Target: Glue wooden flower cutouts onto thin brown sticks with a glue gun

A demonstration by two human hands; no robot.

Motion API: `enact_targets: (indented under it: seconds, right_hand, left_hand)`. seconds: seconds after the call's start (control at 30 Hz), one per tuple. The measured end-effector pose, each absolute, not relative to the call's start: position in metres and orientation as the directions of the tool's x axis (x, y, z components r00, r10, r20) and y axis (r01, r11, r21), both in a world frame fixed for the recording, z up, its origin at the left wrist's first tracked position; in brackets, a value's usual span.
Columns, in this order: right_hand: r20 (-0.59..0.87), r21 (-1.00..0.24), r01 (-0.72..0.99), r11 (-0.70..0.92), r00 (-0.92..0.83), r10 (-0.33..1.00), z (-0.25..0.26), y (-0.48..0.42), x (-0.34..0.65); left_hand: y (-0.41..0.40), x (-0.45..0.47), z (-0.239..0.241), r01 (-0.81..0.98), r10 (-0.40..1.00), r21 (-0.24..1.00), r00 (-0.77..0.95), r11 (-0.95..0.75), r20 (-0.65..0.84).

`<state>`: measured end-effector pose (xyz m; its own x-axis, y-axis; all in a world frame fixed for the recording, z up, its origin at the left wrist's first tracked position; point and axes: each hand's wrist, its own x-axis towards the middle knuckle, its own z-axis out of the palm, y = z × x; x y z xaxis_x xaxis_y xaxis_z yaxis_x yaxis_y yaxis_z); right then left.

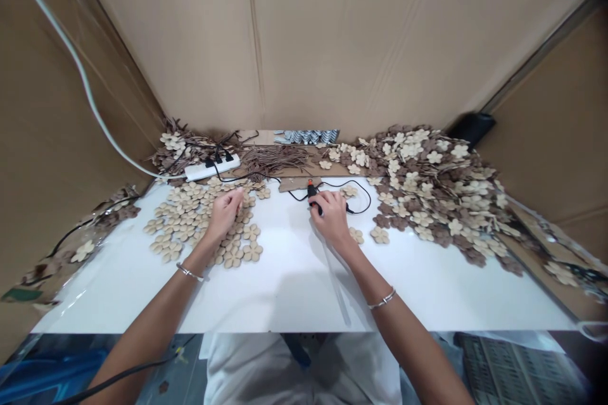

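My right hand (pixel 329 214) is wrapped around a small black hot glue gun (pixel 312 191) with an orange tip, which points toward the back of the table. A long translucent glue stick (pixel 338 288) trails from under that hand toward the front edge. Over a spread of beige flower cutouts (pixel 183 212), my left hand (pixel 225 210) has its fingers pinched together; what they hold, if anything, is hidden. Just beyond the glue gun's tip lies a small piece of cardboard (pixel 299 184). A few loose beige flowers (pixel 379 235) are to the right of my right hand.
A white power strip (pixel 213 166) with black plugs stands at the back left. Brown stems (pixel 275 159) lie at the back centre. Brown and beige flowers on stems (pixel 427 183) heap up on the right. Cardboard walls (pixel 332 44) enclose the white table (pixel 304 304). A black cable (pixel 365 193) loops near my right hand.
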<state>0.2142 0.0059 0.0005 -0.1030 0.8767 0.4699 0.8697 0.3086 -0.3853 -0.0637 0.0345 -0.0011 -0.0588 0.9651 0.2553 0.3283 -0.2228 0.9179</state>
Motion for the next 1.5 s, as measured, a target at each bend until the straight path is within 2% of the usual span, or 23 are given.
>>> enact_targets:
  seconds: [0.2, 0.37, 0.53, 0.63, 0.73, 0.9, 1.03, 1.17, 1.23, 1.3, 1.4, 1.5]
  right_hand:
    - [0.416, -0.403, 0.899, 0.173, 0.012, 0.909, 0.001, 0.012, 0.226]
    - [0.335, -0.368, 0.929, 0.042, 0.09, 0.938, -0.001, 0.017, 0.239]
    - [0.23, -0.259, 0.966, 0.021, 0.04, 0.972, -0.008, 0.019, 0.241]
    - [0.188, -0.228, 0.973, 0.037, 0.007, 0.982, -0.011, 0.021, 0.241]
    - [0.178, -0.238, 0.971, 0.037, 0.006, 0.984, -0.014, 0.025, 0.242]
    - [0.269, -0.28, 0.956, 0.089, -0.011, 0.963, -0.014, 0.027, 0.246]
    - [0.362, -0.361, 0.925, 0.123, 0.017, 0.932, -0.006, 0.028, 0.249]
    - [0.316, -0.559, 0.81, 0.179, 0.009, 0.949, 0.005, 0.026, 0.251]
    - [0.238, -0.699, 0.699, 0.153, 0.026, 0.971, 0.008, 0.021, 0.252]
    - [0.077, -0.805, 0.592, 0.046, 0.027, 0.997, 0.01, 0.017, 0.252]
    - [-0.146, -0.845, 0.523, -0.114, -0.02, 0.989, 0.008, 0.013, 0.25]
    - [-0.171, -0.852, 0.514, -0.1, -0.093, 0.981, 0.004, 0.012, 0.246]
  left_hand:
    - [0.038, -0.063, -0.008, 0.553, 0.908, 0.734, 0.113, -0.394, 0.403]
    - [0.042, -0.072, -0.019, 0.798, 0.891, 0.507, 0.079, -0.325, 0.446]
    - [0.039, -0.072, -0.023, 0.884, 0.873, 0.349, 0.121, -0.312, 0.473]
    - [0.035, -0.067, -0.021, 0.867, 0.884, 0.332, 0.222, -0.372, 0.41]
    - [0.033, -0.06, -0.02, 0.8, 0.867, 0.37, 0.348, -0.473, 0.356]
    - [0.026, -0.045, -0.022, 0.667, 0.795, 0.433, 0.512, -0.607, 0.325]
    - [0.015, -0.033, -0.023, 0.63, 0.784, 0.47, 0.537, -0.618, 0.311]
    - [0.005, -0.027, -0.02, 0.663, 0.796, 0.445, 0.539, -0.603, 0.275]
    - [0.002, -0.028, -0.018, 0.673, 0.797, 0.43, 0.543, -0.602, 0.265]
    - [0.001, -0.029, -0.015, 0.672, 0.791, 0.421, 0.553, -0.609, 0.26]
    - [0.001, -0.034, -0.01, 0.667, 0.761, 0.373, 0.606, -0.645, 0.232]
    - [0.002, -0.038, -0.005, 0.666, 0.719, 0.285, 0.675, -0.69, 0.164]
